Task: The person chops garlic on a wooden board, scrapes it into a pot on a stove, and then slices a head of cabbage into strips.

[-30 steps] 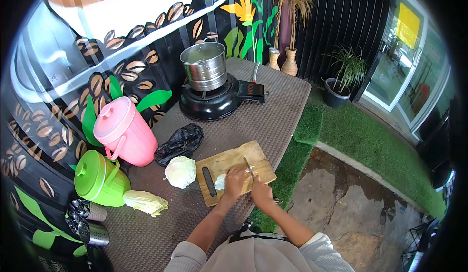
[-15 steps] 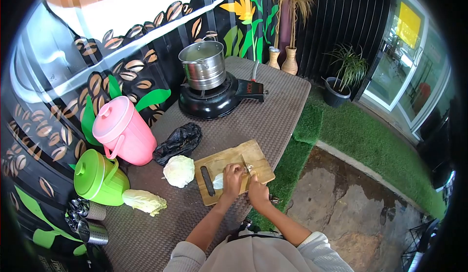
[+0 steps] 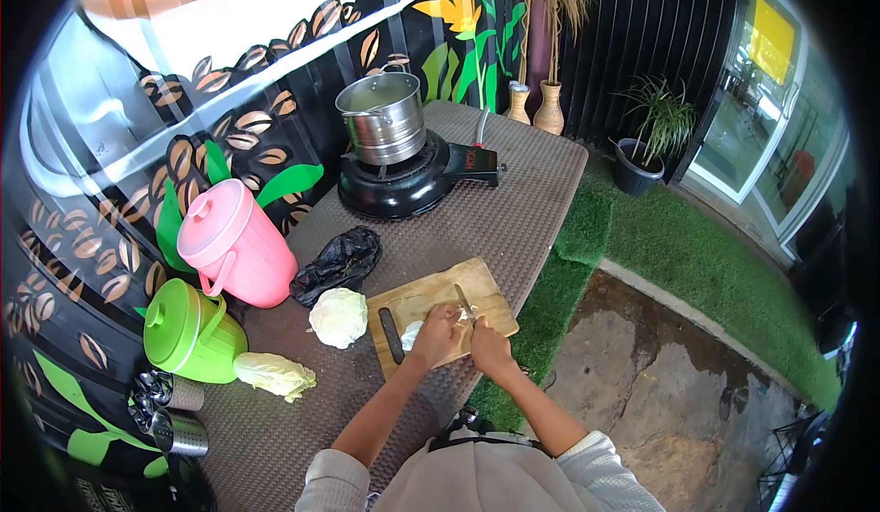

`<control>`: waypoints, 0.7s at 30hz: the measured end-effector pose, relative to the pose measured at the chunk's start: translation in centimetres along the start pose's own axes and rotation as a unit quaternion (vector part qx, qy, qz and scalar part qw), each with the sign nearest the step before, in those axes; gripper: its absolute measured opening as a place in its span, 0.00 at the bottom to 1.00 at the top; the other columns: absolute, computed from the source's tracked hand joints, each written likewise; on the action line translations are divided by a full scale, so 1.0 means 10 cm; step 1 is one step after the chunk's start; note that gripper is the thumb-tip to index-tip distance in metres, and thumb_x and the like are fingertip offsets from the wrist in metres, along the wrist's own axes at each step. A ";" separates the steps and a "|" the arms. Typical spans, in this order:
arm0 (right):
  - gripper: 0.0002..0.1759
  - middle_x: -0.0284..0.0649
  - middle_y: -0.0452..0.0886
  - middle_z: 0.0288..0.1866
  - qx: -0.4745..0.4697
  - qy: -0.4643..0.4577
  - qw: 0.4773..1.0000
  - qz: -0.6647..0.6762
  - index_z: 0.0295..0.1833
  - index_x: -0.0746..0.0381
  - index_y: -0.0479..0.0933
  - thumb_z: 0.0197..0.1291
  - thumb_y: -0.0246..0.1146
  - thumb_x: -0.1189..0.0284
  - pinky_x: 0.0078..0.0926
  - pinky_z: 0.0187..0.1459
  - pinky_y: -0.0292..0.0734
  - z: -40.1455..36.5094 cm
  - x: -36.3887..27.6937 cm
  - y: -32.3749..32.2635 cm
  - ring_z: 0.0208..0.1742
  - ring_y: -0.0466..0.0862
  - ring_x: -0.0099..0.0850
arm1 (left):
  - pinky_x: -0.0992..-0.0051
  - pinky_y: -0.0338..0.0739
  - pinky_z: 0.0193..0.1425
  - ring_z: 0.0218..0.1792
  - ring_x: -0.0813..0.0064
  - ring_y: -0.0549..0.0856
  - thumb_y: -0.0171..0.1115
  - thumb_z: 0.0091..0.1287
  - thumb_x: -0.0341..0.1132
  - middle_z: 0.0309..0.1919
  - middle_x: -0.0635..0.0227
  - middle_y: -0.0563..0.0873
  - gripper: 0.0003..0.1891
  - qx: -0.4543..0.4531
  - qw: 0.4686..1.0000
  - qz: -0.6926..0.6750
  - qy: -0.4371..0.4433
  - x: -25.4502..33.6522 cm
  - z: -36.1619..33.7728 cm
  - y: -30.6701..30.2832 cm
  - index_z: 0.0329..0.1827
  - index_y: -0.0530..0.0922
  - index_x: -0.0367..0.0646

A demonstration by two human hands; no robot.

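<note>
Cutting board (image 3: 431, 285) on matted table (image 3: 522, 219), mural (image 3: 119, 118) behind

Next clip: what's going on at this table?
A person is cutting cabbage on a wooden cutting board. The left hand presses down a cabbage piece, and the right hand holds a knife, blade over the board. A cabbage half lies on the table beside the board. A pot sits on the stove farther back.
</note>
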State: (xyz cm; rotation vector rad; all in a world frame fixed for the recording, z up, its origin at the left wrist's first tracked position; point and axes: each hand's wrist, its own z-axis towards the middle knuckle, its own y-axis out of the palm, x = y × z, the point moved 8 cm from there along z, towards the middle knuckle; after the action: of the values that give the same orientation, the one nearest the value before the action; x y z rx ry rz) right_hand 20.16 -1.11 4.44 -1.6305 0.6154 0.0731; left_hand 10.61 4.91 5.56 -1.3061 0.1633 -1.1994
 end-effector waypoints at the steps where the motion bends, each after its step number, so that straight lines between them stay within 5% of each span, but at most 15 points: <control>1: 0.13 0.56 0.84 0.35 -0.003 -0.017 1.000 0.002 0.49 0.70 0.66 0.62 0.54 0.74 0.43 0.37 0.83 0.01 0.00 -0.03 0.38 0.87 0.50 | 0.62 0.75 0.54 0.51 0.58 0.78 0.56 0.62 0.29 0.43 0.55 0.79 0.13 -0.008 1.000 -0.001 0.009 -0.01 0.02 0.02 0.47 0.80 0.32; 2: 0.12 0.58 0.83 0.35 -0.007 -0.035 0.999 0.003 0.49 0.70 0.65 0.62 0.52 0.74 0.46 0.37 0.82 0.01 -0.01 -0.04 0.39 0.86 0.52 | 0.62 0.75 0.54 0.51 0.58 0.78 0.56 0.62 0.29 0.43 0.55 0.79 0.13 -0.008 1.000 -0.002 0.011 0.00 0.03 0.04 0.47 0.80 0.32; 4: 0.12 0.58 0.83 0.34 -0.003 -0.025 1.000 -0.003 0.49 0.70 0.65 0.62 0.52 0.75 0.45 0.37 0.83 -0.07 -0.02 -0.07 0.38 0.86 0.51 | 0.63 0.75 0.53 0.48 0.58 0.79 0.57 0.62 0.28 0.40 0.56 0.80 0.10 0.000 0.984 -0.117 -0.131 -0.18 0.02 0.06 0.43 0.81 0.32; 7: 0.13 0.56 0.84 0.33 0.014 0.004 1.000 -0.012 0.49 0.69 0.65 0.61 0.54 0.75 0.43 0.36 0.83 -0.19 -0.04 0.12 0.37 0.87 0.50 | 0.63 0.75 0.51 0.46 0.57 0.80 0.59 0.62 0.28 0.38 0.57 0.81 0.08 0.046 0.998 -0.042 -0.011 -0.01 0.03 -0.05 0.37 0.82 0.32; 15: 0.16 0.54 0.84 0.32 0.022 -0.039 0.997 -0.056 0.53 0.69 0.65 0.61 0.55 0.74 0.41 0.32 0.84 -0.04 -0.02 0.04 0.34 0.88 0.45 | 0.63 0.76 0.49 0.43 0.57 0.82 0.61 0.59 0.25 0.36 0.55 0.86 0.07 0.093 0.994 -0.046 -0.025 -0.07 0.05 -0.04 0.37 0.85 0.35; 18: 0.08 0.48 0.85 0.28 0.079 -0.061 0.990 -0.101 0.45 0.64 0.67 0.63 0.54 0.72 0.36 0.28 0.84 -0.16 -0.10 0.00 0.29 0.88 0.41 | 0.62 0.76 0.49 0.42 0.57 0.82 0.60 0.59 0.25 0.35 0.55 0.86 0.06 0.089 0.994 -0.053 -0.032 -0.08 0.04 -0.08 0.36 0.85 0.36; 21: 0.10 0.48 0.85 0.28 0.089 -0.009 0.993 -0.077 0.47 0.65 0.67 0.62 0.54 0.72 0.35 0.28 0.84 -0.16 -0.02 0.16 0.30 0.88 0.41 | 0.62 0.77 0.48 0.42 0.57 0.82 0.59 0.59 0.27 0.34 0.56 0.85 0.07 0.092 0.992 -0.080 -0.037 -0.07 0.03 -0.11 0.35 0.85 0.36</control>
State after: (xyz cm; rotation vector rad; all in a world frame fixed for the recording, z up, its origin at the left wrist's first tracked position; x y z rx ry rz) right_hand 18.84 -2.54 3.39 -1.4971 0.4676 -0.0791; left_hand 9.83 5.85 6.18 -1.2173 -0.1065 -1.2680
